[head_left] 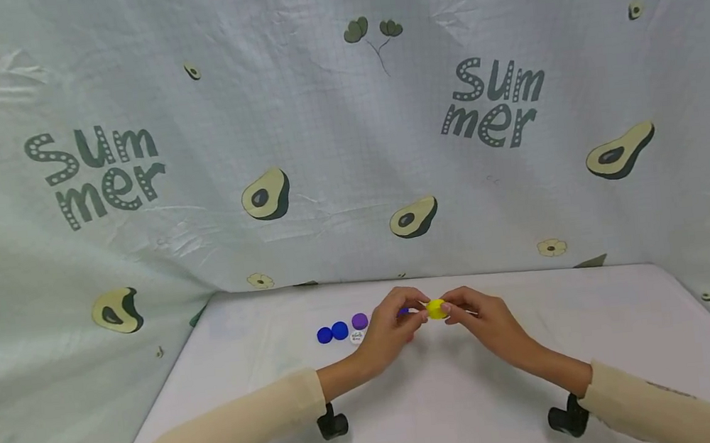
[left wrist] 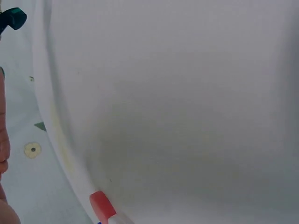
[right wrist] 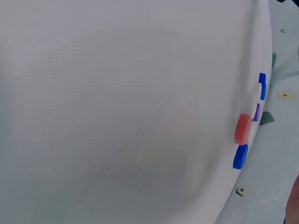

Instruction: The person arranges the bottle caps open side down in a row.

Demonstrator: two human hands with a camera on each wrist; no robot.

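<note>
A small round yellow cap [head_left: 436, 309] is held up between my two hands over the far part of the white table. My left hand [head_left: 386, 334] pinches its left side between thumb and fingers. From the right, my right hand [head_left: 491, 320] pinches the opposite side with thumb and forefinger. Behind and beside the left hand lie a purple cap [head_left: 359, 321], a white printed disc [head_left: 357, 337] and two blue caps [head_left: 340, 330]. A red cap [right wrist: 242, 129] and another blue cap [right wrist: 240, 156] show in the right wrist view; the left hand mostly hides them in the head view.
The white table [head_left: 438, 413] ends at a hanging cloth [head_left: 333, 131] printed with avocados and lettering. Black wrist cameras [head_left: 332, 423] hang below both forearms. In the left wrist view the red cap [left wrist: 102, 206] lies near the table's far edge.
</note>
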